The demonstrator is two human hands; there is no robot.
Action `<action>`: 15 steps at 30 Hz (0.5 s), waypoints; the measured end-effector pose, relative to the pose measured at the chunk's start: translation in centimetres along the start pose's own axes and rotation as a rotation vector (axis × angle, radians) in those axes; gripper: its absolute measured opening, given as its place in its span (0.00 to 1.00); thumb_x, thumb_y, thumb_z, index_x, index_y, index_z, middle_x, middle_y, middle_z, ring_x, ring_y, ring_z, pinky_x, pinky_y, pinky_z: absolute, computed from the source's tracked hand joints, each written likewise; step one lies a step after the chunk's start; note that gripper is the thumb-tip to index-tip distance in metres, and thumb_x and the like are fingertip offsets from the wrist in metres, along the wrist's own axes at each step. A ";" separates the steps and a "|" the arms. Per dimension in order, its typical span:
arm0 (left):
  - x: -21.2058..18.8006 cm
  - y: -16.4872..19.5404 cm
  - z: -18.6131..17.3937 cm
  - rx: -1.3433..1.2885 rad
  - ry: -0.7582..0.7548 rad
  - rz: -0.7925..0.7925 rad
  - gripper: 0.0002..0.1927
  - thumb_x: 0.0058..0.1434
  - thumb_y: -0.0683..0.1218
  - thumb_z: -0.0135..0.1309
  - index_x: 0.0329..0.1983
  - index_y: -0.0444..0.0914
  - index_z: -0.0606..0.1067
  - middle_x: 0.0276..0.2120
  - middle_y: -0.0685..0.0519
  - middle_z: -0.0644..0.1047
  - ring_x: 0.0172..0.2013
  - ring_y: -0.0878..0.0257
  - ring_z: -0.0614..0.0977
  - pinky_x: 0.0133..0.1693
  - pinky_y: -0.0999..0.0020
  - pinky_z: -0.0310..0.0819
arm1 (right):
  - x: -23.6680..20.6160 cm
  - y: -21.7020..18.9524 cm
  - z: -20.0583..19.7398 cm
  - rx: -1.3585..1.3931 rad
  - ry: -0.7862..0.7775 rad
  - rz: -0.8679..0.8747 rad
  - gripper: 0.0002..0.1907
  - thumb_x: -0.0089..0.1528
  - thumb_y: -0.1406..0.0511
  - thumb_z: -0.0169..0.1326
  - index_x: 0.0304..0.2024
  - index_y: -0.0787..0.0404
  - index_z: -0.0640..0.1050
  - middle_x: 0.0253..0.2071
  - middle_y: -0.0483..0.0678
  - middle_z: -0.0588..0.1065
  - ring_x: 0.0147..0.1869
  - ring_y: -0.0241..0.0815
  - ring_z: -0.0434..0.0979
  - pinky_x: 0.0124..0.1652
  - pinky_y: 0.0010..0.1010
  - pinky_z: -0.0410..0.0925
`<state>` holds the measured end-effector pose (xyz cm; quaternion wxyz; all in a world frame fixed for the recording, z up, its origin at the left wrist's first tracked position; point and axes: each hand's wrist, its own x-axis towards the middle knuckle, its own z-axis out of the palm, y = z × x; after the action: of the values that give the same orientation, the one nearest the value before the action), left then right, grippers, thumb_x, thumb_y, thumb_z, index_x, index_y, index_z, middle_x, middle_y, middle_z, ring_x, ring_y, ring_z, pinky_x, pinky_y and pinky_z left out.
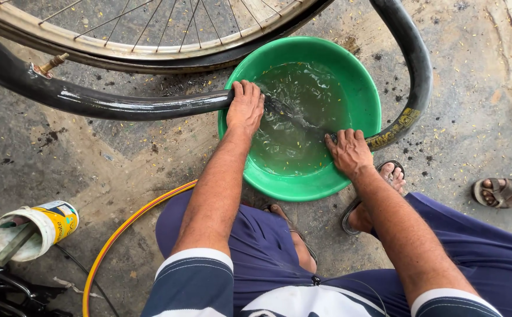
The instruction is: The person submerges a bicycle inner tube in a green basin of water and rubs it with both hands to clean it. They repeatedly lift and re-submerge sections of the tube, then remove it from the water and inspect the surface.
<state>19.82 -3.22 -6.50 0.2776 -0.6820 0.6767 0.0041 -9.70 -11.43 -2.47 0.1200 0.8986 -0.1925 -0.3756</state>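
Striped sleeves and dark blue trousers fill the bottom edge, the person crouching over a stained concrete floor. Just to the left lie a yellow hose curving across the floor and a tipped white can with a stick in it. Sandalled feet sit right behind a green basin of water.

Both forearms reach forward into that basin. The left hand rests at the basin's left rim, its grip folded over a black inner tube where the tube crosses the rim and dips in. The right hand sits at the near right rim, fingers curled down onto the same tube as it leaves the water. Between the two hands the tube runs under the rippled surface.

From the left hand the tube stretches away left, wet and shiny, carrying a brass valve. From the right hand it loops up and back around the far side. Beyond lies a spoked bicycle wheel. At the right edge another person's sandalled foot stands well apart.
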 end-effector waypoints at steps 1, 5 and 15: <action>0.0 0.0 0.0 0.004 0.001 -0.003 0.26 0.71 0.50 0.39 0.73 0.48 0.64 0.65 0.41 0.65 0.63 0.39 0.63 0.60 0.34 0.51 | 0.0 0.0 0.0 -0.005 0.002 0.001 0.29 0.68 0.63 0.37 0.73 0.44 0.61 0.54 0.51 0.69 0.57 0.44 0.68 0.53 0.35 0.61; 0.0 0.0 -0.1 0.028 -0.006 -0.004 0.26 0.71 0.51 0.39 0.73 0.48 0.65 0.65 0.41 0.64 0.63 0.39 0.63 0.59 0.34 0.51 | 0.0 0.0 0.0 -0.017 0.005 -0.005 0.30 0.68 0.63 0.37 0.75 0.47 0.61 0.52 0.50 0.70 0.56 0.44 0.68 0.51 0.35 0.61; -0.1 -0.1 -0.2 0.044 -0.034 0.001 0.26 0.71 0.52 0.39 0.74 0.49 0.63 0.65 0.42 0.64 0.62 0.40 0.63 0.59 0.34 0.50 | -0.1 -0.1 0.1 -0.009 0.017 -0.007 0.30 0.69 0.63 0.36 0.75 0.46 0.60 0.52 0.50 0.70 0.56 0.43 0.68 0.52 0.35 0.61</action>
<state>19.83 -3.27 -6.24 0.3040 -0.6752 0.6720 0.0013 -9.83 -11.27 -2.53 0.1245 0.9017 -0.1867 -0.3695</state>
